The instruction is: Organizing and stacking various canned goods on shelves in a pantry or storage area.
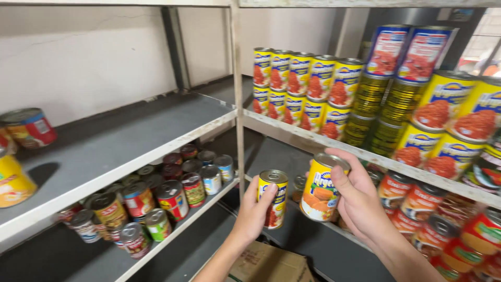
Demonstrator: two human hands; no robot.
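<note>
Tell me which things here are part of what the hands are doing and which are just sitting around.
In hand:
- small yellow can, held by the left hand
- larger yellow can, held by the right hand

Sitting about:
- stacked yellow cans on the upper right shelf
- mixed cans on the lower left shelf
- red can lying on the grey shelf
- cardboard box below
</note>
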